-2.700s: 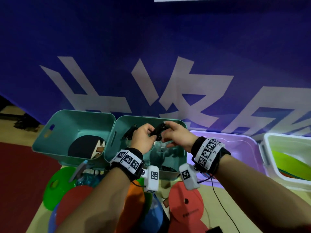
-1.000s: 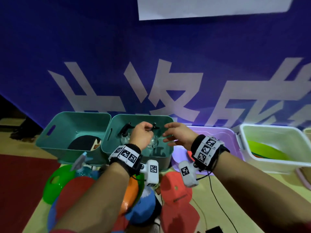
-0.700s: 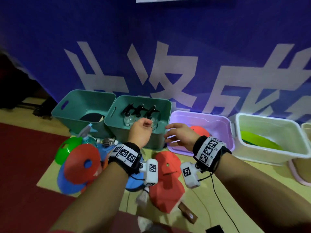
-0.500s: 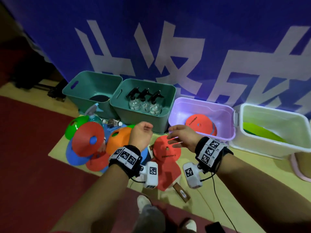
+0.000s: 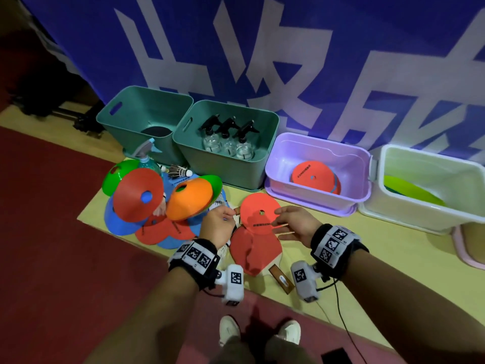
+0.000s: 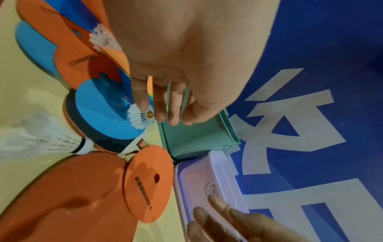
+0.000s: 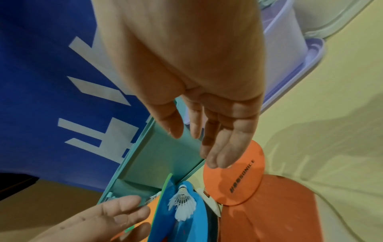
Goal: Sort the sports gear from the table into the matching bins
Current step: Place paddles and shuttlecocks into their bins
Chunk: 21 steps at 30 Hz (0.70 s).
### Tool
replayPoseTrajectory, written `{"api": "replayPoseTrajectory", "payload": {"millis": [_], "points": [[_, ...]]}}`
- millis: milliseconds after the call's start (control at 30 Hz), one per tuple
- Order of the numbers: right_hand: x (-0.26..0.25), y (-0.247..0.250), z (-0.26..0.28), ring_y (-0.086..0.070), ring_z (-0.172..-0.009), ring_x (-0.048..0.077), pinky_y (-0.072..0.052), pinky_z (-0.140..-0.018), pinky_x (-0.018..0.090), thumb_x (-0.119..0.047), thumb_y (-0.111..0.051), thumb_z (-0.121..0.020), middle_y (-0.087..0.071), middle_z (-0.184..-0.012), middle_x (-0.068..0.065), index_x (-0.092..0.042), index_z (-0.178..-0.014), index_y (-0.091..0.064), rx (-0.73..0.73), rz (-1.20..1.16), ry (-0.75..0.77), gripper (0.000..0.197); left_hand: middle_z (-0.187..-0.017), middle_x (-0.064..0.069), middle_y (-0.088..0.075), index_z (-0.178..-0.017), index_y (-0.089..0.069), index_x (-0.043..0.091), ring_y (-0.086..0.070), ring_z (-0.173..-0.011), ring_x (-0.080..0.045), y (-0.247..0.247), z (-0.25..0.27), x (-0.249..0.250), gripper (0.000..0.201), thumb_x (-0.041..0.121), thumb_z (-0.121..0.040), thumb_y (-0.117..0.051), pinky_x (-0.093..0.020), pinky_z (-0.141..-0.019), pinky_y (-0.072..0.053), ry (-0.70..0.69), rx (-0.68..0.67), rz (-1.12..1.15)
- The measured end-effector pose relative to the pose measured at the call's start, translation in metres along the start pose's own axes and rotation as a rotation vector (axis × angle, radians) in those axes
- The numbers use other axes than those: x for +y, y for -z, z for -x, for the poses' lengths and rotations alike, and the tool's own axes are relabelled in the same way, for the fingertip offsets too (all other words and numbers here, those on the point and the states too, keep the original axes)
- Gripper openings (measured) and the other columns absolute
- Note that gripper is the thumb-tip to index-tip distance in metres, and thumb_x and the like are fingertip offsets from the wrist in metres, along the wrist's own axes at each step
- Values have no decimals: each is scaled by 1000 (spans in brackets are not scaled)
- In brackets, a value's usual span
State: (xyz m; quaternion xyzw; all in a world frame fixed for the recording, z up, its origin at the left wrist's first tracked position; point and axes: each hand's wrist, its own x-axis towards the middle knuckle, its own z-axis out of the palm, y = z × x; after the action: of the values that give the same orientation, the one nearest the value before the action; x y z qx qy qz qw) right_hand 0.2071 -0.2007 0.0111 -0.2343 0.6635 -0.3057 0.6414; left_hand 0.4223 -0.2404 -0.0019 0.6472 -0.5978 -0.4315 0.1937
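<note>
bins (image 5: 316, 164): four
spray bottles in the bin (image 5: 227, 143): three
hands (image 5: 296, 224): two
shoes (image 5: 228, 329): two

Head view: looks steeply down from above at both forearms, a row of bins against a blue banner (image 5: 236, 48), and the wearer's shoes at the bottom edge. Left wrist view: sits close behind the left hand (image 6: 186, 49), looking along its fingers toward the banner. Right wrist view: does the same behind the right hand (image 7: 196, 65). All three views share the flat orange disc (image 5: 258, 214) (image 6: 148, 183) (image 7: 234, 176).
</note>
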Motion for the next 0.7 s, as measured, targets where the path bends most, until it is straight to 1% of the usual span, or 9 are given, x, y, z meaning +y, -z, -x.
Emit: {"api": "replayPoseTrajectory", "payload": {"millis": [100,167,267,300,367,433,500,600,700], "points": [[11,5,-8,-65,-77,25,-56,-66,34,-1,-58,-86,-63,-93,11,-12,-111,-58,49,-6,-25,28,-104,-5,-62,-109,-64,6,-58,-99,-22,-8,-2,-4,22,2,-92,-50,-27,-84,-46,31,-43,-21],[18,7,-14,-63,-75,24,-55,-65,33,-1,-58,-87,-63,-94,10,-12,-110,-59,78,-16,-37,26,-102,-2,-61,-110,-64,8,-59,-100,-22,-16,-6,-10,22,4,-91,-52,-30,-87,-48,65,-89,-45],[28,13,-21,-61,-73,23,-53,-65,33,0,-57,-87,-62,-92,10,-11,-108,-60,114,-65,-41,24,-109,-2,-64,-111,-64,12,-60,-105,-22,-29,-16,-19,23,8,-90,-56,-32,-92,-48,97,-162,-68],[33,16,-24,-61,-71,23,-52,-65,33,1,-56,-88,-61,-90,11,-11,-108,-60,129,-92,-34,24,-109,-2,-65,-111,-64,14,-60,-104,-21,-34,-21,-23,23,9,-90,-56,-31,-91,-49,110,-185,-75],[43,21,-28,-61,-69,22,-52,-64,32,2,-51,-90,-62,-87,10,-10,-108,-59,176,-130,-31,23,-103,-2,-68,-105,-64,20,-64,-92,-22,-45,-30,-28,21,11,-88,-57,-29,-79,-50,131,-216,-82],[52,24,-31,-62,-73,24,-53,-67,33,1,-49,-91,-63,-89,10,-12,-104,-61,209,-152,-46,22,-98,-4,-68,-102,-62,25,-65,-85,-26,-51,-37,-30,21,12,-86,-58,-30,-71,-49,143,-224,-112],[59,25,-34,-63,-78,26,-54,-69,35,2,-51,-90,-64,-92,11,-13,-100,-61,224,-163,-61,21,-100,-4,-67,-108,-62,25,-65,-86,-29,-59,-46,-33,26,13,-86,-58,-32,-72,-51,151,-235,-127],[67,27,-38,-63,-82,27,-53,-68,33,2,-52,-89,-64,-94,10,-14,-100,-61,240,-165,-75,21,-99,-2,-64,-114,-60,26,-63,-75,-25,-69,-53,-37,31,13,-86,-58,-28,-65,-48,183,-250,-108],[72,27,-40,-62,-82,26,-52,-69,32,-2,-51,-91,-64,-94,10,-13,-104,-60,249,-179,-85,19,-102,-4,-67,-115,-62,24,-66,-76,-25,-75,-55,-44,35,12,-83,-60,-34,-70,-55,199,-261,-74]]}}
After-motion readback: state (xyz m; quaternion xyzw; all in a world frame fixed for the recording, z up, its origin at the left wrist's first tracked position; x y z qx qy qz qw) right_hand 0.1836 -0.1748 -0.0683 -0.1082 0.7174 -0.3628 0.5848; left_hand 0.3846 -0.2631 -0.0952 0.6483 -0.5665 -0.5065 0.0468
